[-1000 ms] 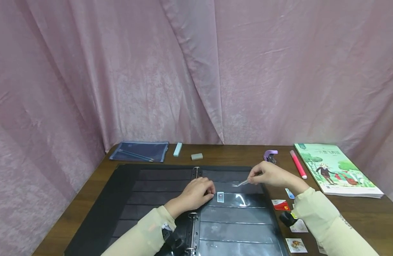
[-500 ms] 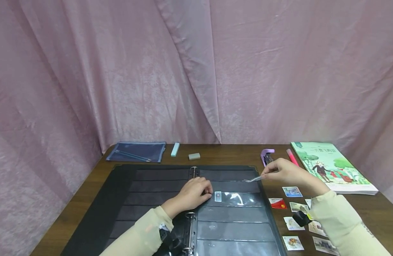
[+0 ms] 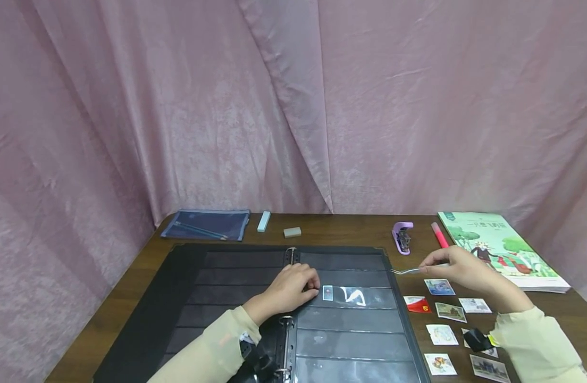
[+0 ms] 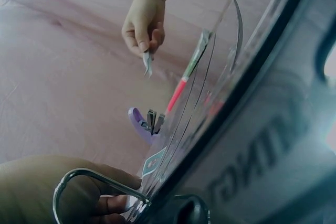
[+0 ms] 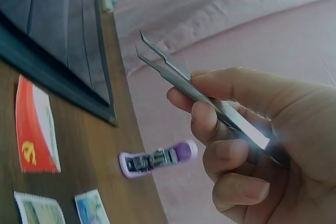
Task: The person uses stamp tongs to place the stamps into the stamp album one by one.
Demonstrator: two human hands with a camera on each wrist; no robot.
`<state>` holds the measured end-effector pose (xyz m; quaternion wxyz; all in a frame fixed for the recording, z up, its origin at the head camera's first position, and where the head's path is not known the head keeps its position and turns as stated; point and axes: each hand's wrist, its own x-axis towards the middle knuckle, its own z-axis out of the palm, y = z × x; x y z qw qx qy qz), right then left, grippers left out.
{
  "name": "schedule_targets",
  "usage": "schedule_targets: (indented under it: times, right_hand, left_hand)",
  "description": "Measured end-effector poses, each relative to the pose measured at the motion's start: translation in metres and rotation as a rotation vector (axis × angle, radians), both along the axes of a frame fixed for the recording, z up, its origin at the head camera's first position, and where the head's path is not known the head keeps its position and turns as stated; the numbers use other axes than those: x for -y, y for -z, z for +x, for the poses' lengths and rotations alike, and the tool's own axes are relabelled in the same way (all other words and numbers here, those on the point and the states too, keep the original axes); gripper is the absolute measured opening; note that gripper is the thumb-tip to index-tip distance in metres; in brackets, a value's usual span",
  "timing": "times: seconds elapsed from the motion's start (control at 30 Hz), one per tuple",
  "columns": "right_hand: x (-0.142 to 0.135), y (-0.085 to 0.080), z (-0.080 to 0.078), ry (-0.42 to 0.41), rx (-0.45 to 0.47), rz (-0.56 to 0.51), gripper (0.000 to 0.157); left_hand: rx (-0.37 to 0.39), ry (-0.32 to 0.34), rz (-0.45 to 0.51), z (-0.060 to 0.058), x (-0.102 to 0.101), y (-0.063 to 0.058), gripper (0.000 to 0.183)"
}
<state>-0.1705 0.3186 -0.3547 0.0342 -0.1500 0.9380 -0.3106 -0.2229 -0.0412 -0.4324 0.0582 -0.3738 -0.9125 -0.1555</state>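
Bearing 1 stamp (image 3: 327, 293), the album (image 3: 353, 321) lies under bent left fingers (image 3: 311, 278); right fingers (image 5: 231, 150) pinch tweezers (image 5: 177, 80) near its right edge.

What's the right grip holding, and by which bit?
Tweezers. The right grip pinches them along their sides, behind the bent, pointy tips. Those tips are apart, with nothing between them.

study desk (image 3: 353, 229) — book (image 3: 506, 247), binder (image 3: 351, 322)

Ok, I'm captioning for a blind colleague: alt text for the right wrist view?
The right hand holds bent-tip metal tweezers, tips apart with nothing between them. On the wooden table lie a purple stapler-like tool, three stamps and a black album.
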Motion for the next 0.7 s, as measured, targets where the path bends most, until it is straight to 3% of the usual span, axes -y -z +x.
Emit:
schedule_targets:
  times: [0.2, 0.7]
  right_hand:
    - [-0.013, 0.001, 0.01, 0.029, -0.027, 0.046, 0.015]
    - [-0.055, 0.019, 0.029, -0.08, -0.093, 0.042, 0.01]
  left_hand:
    - [-0.004, 0.0, -0.008, -0.001, 0.0, 0.0, 0.008]
    - [-0.015, 0.007, -0.002, 0.0, 0.0, -0.001, 0.008]
